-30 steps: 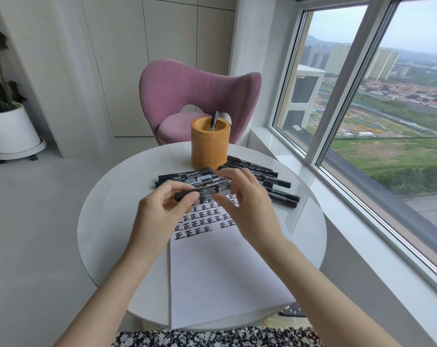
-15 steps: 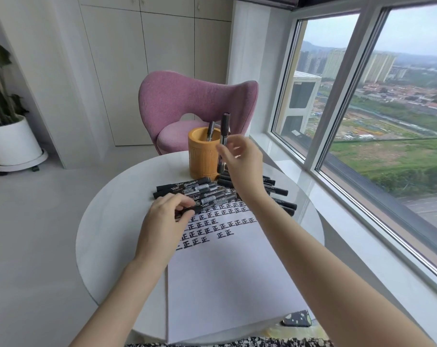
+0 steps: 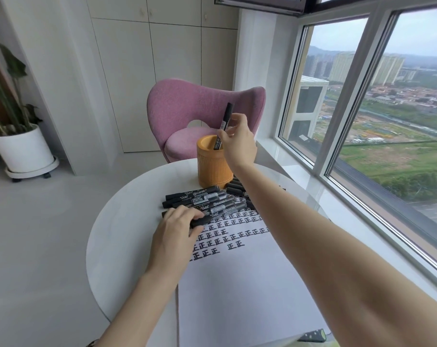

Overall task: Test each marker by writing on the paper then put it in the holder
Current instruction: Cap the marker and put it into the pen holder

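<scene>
One orange holder (image 3: 213, 169), one marker (image 3: 225, 121) up in the right hand (image 3: 237, 139), one paper sheet (image 3: 237, 296), one pink chair (image 3: 187, 108). The loose markers (image 3: 207, 199) overlap, can't count them.

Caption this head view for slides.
Right hand pinches one marker in the orange holder; left hand grips a second marker.

- upright marker (image 3: 224, 123) is showing black plastic with a slight sheen and a printed label strip
- loose markers (image 3: 212, 199) are showing the same semi-gloss black plastic
- holder (image 3: 213, 169) is looking like tan wood or bamboo, matt, with a finely ribbed wall
- paper (image 3: 242, 284) is looking matt white and smooth, with flat black ink
- table (image 3: 117, 234) is showing a smooth white top with a soft sheen
- chair (image 3: 187, 106) is showing pink cloth, matt and nubbly
- plant pot (image 3: 22, 151) is looking smooth and white
- window frame (image 3: 347, 101) is looking smooth, grey and metal-like
</scene>
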Demonstrator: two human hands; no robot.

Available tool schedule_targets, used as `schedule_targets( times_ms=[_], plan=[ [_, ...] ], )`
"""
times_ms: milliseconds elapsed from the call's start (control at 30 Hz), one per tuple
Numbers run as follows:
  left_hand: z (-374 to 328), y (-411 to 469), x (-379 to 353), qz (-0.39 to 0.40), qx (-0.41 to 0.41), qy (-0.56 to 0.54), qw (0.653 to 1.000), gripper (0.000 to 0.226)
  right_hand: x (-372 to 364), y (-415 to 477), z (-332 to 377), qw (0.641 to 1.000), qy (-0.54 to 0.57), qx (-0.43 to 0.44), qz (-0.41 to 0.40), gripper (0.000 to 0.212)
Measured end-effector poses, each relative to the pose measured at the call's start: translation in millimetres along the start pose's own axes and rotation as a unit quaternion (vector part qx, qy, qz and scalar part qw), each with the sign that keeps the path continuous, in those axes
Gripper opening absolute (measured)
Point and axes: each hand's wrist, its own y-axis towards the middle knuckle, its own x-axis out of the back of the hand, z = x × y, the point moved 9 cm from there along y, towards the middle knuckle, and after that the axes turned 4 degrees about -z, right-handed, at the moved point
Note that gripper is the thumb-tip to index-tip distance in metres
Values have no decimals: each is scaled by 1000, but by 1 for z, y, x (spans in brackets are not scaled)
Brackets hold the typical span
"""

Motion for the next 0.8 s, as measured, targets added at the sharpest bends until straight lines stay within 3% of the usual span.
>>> schedule_targets(
  times_ms=[133, 200, 267, 333, 467, 800],
  plan=[
    [0, 2, -3, 3, 3, -8, 1000, 21, -10, -2, -4, 993, -108, 39, 26, 62],
    [-1, 2, -4, 2, 4, -13, 1000, 22, -13, -2, -4, 985, -157, 59, 34, 55],
    [-1, 2, -6, 2, 6, -20, 1000, 24, -16, -2, -6, 974, -208, 76, 45, 34],
    [-1, 2, -8, 6, 12, -22, 1000, 24, -21, -3, -13, 969, -229, 71, 65, 30],
    [0, 0, -9, 10, 16, -22, 1000, 19, -18, -6, -19, 984, -166, 28, 65, 36],
    [2, -1, 11, -46, 30, -49, 997, 10, 34, -57, -19, 999, -6, 15, 29, 19]
  ],
)
